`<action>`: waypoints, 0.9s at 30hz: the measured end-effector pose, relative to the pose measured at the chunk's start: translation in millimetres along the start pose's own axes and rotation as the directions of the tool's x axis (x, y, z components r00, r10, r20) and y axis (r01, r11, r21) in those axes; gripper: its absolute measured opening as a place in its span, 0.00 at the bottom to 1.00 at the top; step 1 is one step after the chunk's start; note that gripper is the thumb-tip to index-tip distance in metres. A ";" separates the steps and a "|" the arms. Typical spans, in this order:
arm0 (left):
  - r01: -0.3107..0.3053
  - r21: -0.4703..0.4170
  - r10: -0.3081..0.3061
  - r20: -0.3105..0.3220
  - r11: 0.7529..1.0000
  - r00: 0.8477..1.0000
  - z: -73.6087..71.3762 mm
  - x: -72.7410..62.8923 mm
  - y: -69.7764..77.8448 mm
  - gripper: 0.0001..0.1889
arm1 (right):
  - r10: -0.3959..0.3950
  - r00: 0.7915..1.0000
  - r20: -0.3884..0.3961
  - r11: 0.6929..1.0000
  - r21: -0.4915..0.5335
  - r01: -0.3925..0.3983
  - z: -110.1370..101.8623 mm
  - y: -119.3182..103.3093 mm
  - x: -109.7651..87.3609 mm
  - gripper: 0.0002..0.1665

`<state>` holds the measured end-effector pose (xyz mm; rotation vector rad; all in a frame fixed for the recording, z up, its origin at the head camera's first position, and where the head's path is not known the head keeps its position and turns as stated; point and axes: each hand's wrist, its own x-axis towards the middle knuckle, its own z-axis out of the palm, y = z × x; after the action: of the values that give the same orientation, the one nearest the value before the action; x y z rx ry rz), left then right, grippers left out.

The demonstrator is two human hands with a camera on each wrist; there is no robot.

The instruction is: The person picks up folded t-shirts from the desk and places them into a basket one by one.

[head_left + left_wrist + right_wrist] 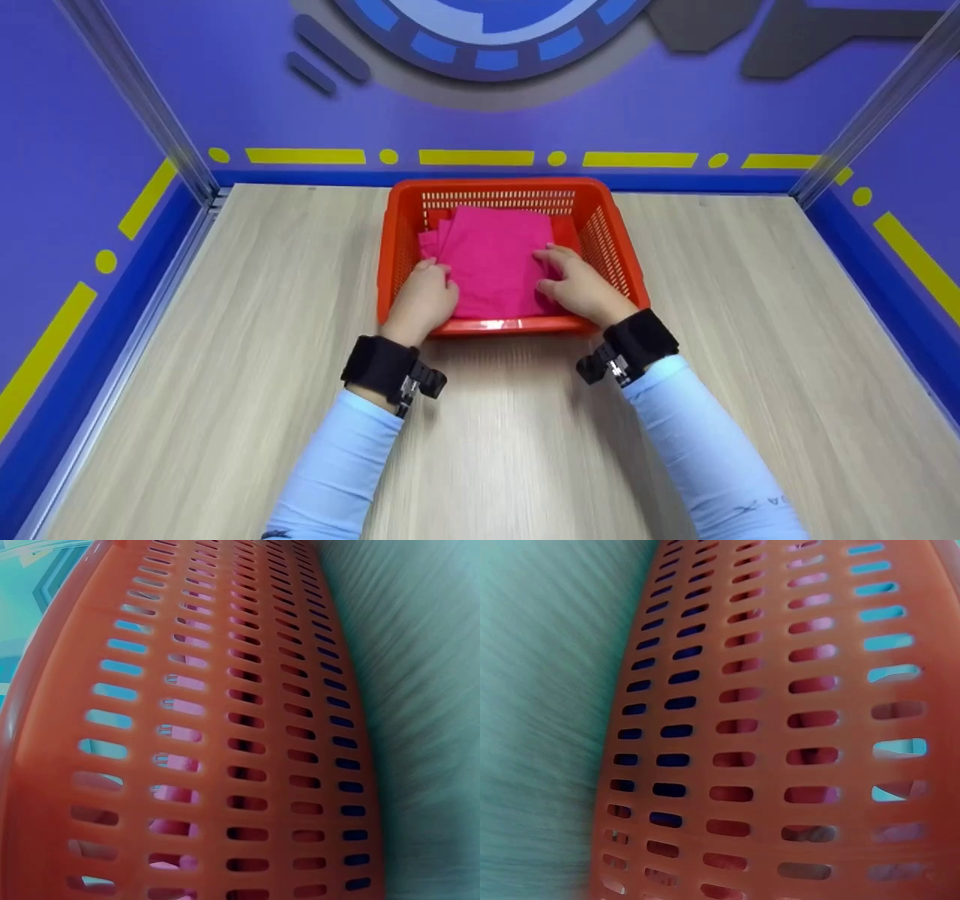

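A folded bright pink cloth (495, 259) lies in the red plastic basket (510, 325), in the middle of the head view. My left hand (426, 296) reaches over the front left of the basket, its fingers at the cloth's left edge. On the opposite side, my right hand (581, 285) has its fingers spread, fingertips at the cloth's right edge and thumb apart. Red material (566, 234) shows beneath the pink cloth. Both wrist views mostly show the basket's slotted wall (210, 765), with pink and dark blue showing through the slots.
The basket stands on a pale wood-grain table (262, 300), close to the blue back wall (300, 112). Blue side panels with yellow markings and metal corner posts (154, 105) enclose the table. Each wrist wears a black strap (379, 367) with a small camera.
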<state>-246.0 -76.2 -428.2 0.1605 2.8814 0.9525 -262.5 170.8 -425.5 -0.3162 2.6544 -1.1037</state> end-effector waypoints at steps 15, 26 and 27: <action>0.000 0.000 0.000 0.000 1.000 1.000 -2.3 -0.5 3.8 0.22 | 0.004 1.000 0.001 0.999 -0.045 -0.004 -1.7 -1.2 -0.1 0.34; 0.005 -0.013 -0.005 0.002 1.000 1.000 0.8 0.0 0.8 0.22 | 0.005 1.000 0.008 0.998 -0.065 -0.004 0.0 -2.0 0.5 0.34; 0.006 -0.014 -0.006 0.002 1.000 1.000 1.2 0.0 0.1 0.22 | 0.000 1.000 0.010 0.998 -0.062 0.000 0.5 -1.5 0.9 0.34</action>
<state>-245.9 -75.4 -429.1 0.1511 2.8708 0.9701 -263.1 169.1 -424.8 -0.3324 2.6840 -1.0186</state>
